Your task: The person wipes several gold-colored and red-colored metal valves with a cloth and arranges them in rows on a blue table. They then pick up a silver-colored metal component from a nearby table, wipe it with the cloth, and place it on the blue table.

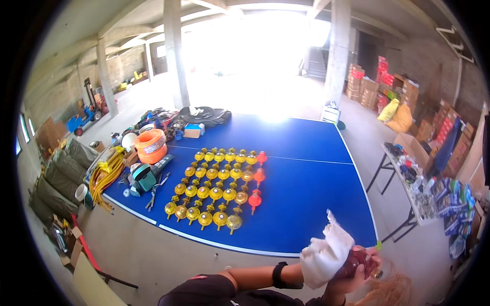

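"Where's my head view looking from?"
"The wearer's head. I've got it facing forward and down: right hand (360, 277) close at lower right, blue table (301, 204) beyond, bright opening (255, 56) far off."

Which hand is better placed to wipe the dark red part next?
Probably the left: its forearm leads into the white cloth beside the dark red part, which the right hand holds. The left hand itself is hidden.

Our right hand (359, 278) around a dark red object (345, 269), white cloth (325, 255) just left, yellow valves (216, 194) farther left, blue table (301, 204) beyond
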A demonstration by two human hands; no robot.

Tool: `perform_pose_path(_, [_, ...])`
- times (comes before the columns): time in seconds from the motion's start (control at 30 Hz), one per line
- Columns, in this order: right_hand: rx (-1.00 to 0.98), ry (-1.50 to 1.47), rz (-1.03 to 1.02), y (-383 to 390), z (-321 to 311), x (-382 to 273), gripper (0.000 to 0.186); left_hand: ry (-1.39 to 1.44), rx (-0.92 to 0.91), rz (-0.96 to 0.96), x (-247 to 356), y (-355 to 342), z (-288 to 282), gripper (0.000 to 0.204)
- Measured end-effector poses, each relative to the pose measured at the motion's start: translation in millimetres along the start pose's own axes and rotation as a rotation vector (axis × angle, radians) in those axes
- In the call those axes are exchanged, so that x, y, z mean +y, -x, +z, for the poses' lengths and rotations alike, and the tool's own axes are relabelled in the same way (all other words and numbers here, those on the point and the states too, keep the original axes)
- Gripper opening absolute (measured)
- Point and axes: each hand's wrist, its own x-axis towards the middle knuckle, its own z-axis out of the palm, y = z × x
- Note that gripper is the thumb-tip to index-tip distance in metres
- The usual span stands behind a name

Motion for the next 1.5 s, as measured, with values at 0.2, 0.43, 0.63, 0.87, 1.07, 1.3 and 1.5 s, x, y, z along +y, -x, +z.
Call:
perform_pose_path(0.2, [-0.295,0.131,-0.301,6,39,38,0.057,0.615,-0.38,-0.19,-77,28,-34,0.026])
perform_pose_path(0.43, [-0.215,0.244,-0.483,14,95,68,0.065,0.634,-0.342,-0.164,-97,20,-96,0.031])
perform_pose_path(0.63, [-0.376,0.47,-0.326,27,172,78,0.077,0.647,-0.312,-0.16,-109,32,-164,0.036])
perform_pose_path(0.87, [-0.819,0.769,-0.585,9,177,128,0.075,0.689,-0.325,-0.168,-131,47,-231,0.042])
perform_pose_path(1.07, [-0.401,0.278,0.027,54,226,173,0.046,0.727,-0.334,-0.197,-148,59,-262,0.047])
perform_pose_path(1.3, [-0.548,0.348,-0.183,51,228,204,0.061,0.726,-0.261,-0.21,-154,62,-290,0.053])
perform_pose_path(1.5, [-1.015,0.67,-0.649,-4,208,190,0.054,0.53,-0.189,-0.182,-191,72,-310,0.057])
